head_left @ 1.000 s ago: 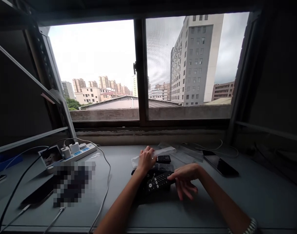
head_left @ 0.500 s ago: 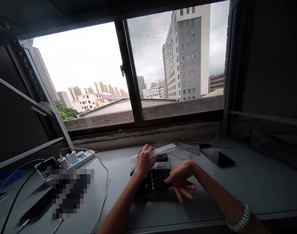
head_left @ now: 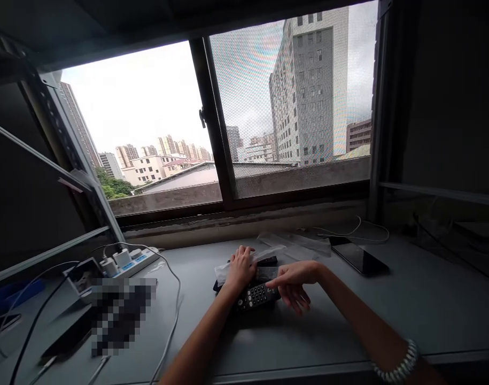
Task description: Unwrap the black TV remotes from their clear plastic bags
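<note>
At lower centre, the remote (head_left: 255,297) slants up rightward to the right grip (head_left: 295,278), thumb atop; pinching, I cannot tell.

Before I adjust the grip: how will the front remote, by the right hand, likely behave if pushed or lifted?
The front remote is probably stiff: its long body looks straight. Its flat, oblong shape suggests sliding or pivoting rather than rolling. With the right hand at one end, the other end might dip if lifted.
</note>
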The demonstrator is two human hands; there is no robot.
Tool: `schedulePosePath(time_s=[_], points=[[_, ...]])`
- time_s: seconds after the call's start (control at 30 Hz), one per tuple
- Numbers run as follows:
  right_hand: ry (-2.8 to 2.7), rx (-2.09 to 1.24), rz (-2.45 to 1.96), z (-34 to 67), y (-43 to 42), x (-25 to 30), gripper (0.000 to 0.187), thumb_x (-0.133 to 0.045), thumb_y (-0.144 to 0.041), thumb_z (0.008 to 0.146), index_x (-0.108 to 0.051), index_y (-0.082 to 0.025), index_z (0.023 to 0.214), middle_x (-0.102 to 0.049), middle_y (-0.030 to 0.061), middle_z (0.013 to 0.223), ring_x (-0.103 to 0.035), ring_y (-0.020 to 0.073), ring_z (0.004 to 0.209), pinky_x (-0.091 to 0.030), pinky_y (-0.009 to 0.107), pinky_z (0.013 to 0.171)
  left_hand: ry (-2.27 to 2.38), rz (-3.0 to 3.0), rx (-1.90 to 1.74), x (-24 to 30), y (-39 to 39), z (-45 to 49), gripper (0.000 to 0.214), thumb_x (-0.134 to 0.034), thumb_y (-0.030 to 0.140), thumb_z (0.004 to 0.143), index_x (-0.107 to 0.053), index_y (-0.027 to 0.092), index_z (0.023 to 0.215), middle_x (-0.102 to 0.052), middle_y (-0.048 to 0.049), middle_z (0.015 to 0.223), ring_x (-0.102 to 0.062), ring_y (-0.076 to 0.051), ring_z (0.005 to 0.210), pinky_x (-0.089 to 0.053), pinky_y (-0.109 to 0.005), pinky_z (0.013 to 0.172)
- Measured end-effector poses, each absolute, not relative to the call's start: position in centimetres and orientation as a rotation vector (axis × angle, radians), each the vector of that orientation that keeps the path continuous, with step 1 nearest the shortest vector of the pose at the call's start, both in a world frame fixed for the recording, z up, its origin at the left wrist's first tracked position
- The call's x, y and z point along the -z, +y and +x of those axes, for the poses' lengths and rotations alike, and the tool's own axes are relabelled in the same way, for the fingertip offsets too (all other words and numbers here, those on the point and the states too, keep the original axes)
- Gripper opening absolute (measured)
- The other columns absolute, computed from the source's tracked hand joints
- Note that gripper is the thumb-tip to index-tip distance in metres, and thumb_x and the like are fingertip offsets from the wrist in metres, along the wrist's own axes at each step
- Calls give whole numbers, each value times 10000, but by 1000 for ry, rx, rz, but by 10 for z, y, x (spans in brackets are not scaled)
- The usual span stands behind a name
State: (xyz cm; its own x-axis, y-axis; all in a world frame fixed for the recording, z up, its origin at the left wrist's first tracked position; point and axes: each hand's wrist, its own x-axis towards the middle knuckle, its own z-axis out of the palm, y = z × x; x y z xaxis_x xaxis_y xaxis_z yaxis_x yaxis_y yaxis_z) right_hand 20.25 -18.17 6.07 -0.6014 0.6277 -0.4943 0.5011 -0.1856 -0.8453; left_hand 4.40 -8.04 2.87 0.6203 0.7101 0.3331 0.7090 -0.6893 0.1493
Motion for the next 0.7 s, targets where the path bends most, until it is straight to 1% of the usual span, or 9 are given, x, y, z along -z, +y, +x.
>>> schedulePosePath(time_s=[0.03,0.1,0.17,0.23,0.33,0.4,0.53,0.6,0.7], points=[[-1885,-1825,-1390,203,-181,-58,610,-430,-677,729,-562,-99,587,-623,84,558,-569,138,411,-439,213,367,1254,2812,-569,-28,-80,44,290,-408,233,813,-481,218,1093,-488,-61,1132,-437,-205,1084,-327,-337,894],[-1793,-1636,-1464,203,-179,-53,583,-481,-687,688,-518,-115,586,-629,74,587,-584,145,443,-454,223,381,1273,2786,-569,-27,-80,44,289,-402,229,814,-486,219,1091,-490,-64,1129,-436,-207,1081,-325,-342,893],[-1735,-1475,-1522,203,-176,-48,559,-534,-679,654,-512,-121,644,-631,59,620,-594,149,472,-460,226,385,1281,2764,-615,-27,-81,44,289,-401,224,810,-495,216,1083,-495,-67,1116,-436,-210,1075,-322,-352,895],[-1716,-1381,-1538,203,-175,-44,537,-588,-650,630,-517,-131,749,-620,34,623,-598,154,489,-460,224,381,1287,2741,-674,-27,-82,44,285,-408,217,801,-504,208,1070,-500,-71,1102,-438,-216,1069,-323,-363,895],[-1737,-1346,-1531,201,-175,-42,547,-650,-596,611,-507,-159,907,-590,-5,600,-596,149,496,-464,214,394,1306,2698,-729,-28,-84,43,268,-432,225,791,-518,192,1042,-509,-78,1080,-447,-225,1053,-329,-374,892],[-1778,-1343,-1536,199,-177,-43,564,-654,-585,616,-520,-165,968,-589,-2,617,-596,142,503,-465,204,404,1316,2665,-767,-27,-85,43,254,-440,249,796,-525,189,1028,-514,-76,1067,-452,-225,1040,-331,-377,896],[-1857,-1298,-1561,196,-181,-43,532,-617,-598,646,-580,-138,912,-590,14,610,-574,120,468,-441,180,390,1333,2611,-798,-24,-85,41,247,-457,290,799,-533,184,1008,-517,-75,1050,-457,-220,1023,-338,-376,900],[-1891,-1296,-1564,194,-183,-43,520,-620,-590,646,-592,-131,887,-580,7,581,-560,110,444,-431,173,387,1333,2601,-805,-24,-84,39,248,-465,295,793,-533,185,1005,-514,-73,1045,-458,-219,1015,-340,-379,903],[-1932,-1357,-1543,193,-186,-43,508,-640,-560,645,-587,-132,914,-561,-14,529,-541,103,405,-410,166,370,1355,2588,-843,-27,-82,36,255,-474,302,786,-533,184,1004,-504,-75,1053,-452,-223,1015,-339,-388,908]])
